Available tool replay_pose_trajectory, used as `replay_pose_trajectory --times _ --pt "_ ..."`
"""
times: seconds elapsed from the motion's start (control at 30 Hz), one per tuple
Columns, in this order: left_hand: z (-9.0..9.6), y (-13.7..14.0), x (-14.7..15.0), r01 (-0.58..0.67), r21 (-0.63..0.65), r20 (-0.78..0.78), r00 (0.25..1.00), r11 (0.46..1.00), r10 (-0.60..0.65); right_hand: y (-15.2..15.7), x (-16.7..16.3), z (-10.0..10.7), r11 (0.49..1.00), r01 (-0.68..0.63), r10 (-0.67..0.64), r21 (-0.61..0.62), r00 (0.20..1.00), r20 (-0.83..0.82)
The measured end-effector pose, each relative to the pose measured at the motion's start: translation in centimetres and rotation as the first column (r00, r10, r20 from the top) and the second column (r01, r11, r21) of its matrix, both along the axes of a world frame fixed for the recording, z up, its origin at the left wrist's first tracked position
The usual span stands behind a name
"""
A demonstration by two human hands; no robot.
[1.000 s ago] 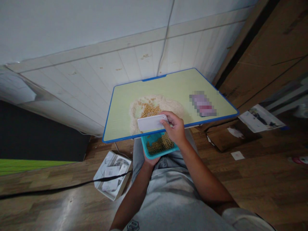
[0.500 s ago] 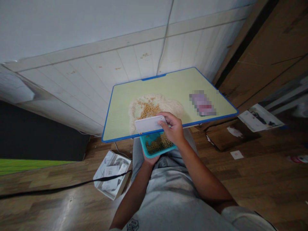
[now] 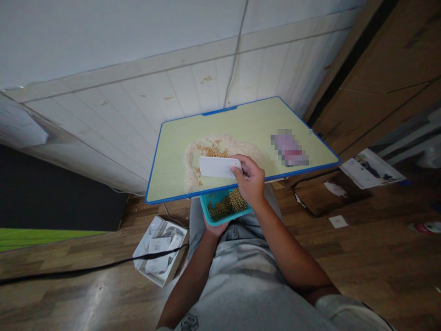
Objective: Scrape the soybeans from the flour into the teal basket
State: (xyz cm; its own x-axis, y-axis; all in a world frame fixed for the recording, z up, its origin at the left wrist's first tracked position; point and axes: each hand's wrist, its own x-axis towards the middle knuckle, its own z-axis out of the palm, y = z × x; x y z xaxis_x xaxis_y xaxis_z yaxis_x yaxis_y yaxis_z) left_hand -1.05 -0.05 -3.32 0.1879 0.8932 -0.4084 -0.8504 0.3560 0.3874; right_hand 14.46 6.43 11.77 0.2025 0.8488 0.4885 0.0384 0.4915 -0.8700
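Note:
My right hand (image 3: 252,180) grips one end of a flat white rectangular plate (image 3: 216,167) with a small hole near its end, thumb in front. The plate stands on edge over the table (image 3: 175,142), at the near side of a pile of yellow beans (image 3: 214,151). Pale grains like rice (image 3: 247,150) lie around the beans. Below the table's front edge, my left hand (image 3: 215,228) supports a teal plastic container (image 3: 216,223) from underneath, and most of its fingers are hidden. Inside the container is a layer of beans (image 3: 223,208).
A blurred-out flat object (image 3: 289,148) lies on the table's right side. On the floor at left stands an open white box (image 3: 172,271) with papers and parts, crossed by a black strap (image 3: 113,264). Cardboard boxes (image 3: 324,193) are at right; a wall (image 3: 138,110) is behind the table.
My right hand has lifted the white plate away from the table's front edge, slightly rightward and back toward the bean pile. The left hand and the container stay in place.

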Motion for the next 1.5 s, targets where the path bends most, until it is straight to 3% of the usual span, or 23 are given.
replay_pose_trajectory --times 0.27,0.5,0.77,1.03,1.27,1.5 --pt "0.7 0.0 0.1 -0.051 -0.025 0.011 0.999 0.998 0.051 0.4 -0.7 0.4 0.996 -0.087 0.087 0.005 0.993 0.081" --pt "0.9 0.1 0.5 -0.082 -0.084 0.007 0.997 0.993 0.082 0.4 -0.6 -0.1 0.993 -0.114 0.113 0.035 0.993 0.04" --pt "1.1 -0.1 0.6 -0.058 0.015 0.001 0.998 0.998 0.058 0.4 -0.3 -0.3 0.992 -0.128 0.128 -0.006 0.991 0.039" --pt "1.4 0.0 0.6 -0.057 -0.069 -0.008 0.998 0.996 0.057 0.4 -0.2 -0.2 0.991 -0.133 0.133 -0.005 0.991 0.033" --pt "2.3 0.0 0.9 -0.068 -0.044 -0.023 0.998 0.997 0.067 0.6 -0.4 0.0 0.984 -0.18 0.18 -0.017 0.983 0.033" --pt "2.9 0.0 1.0 -0.078 -0.131 0.011 0.997 0.988 0.08 0.4 0.1 -0.1 0.985 -0.172 0.173 -0.029 0.984 0.034"
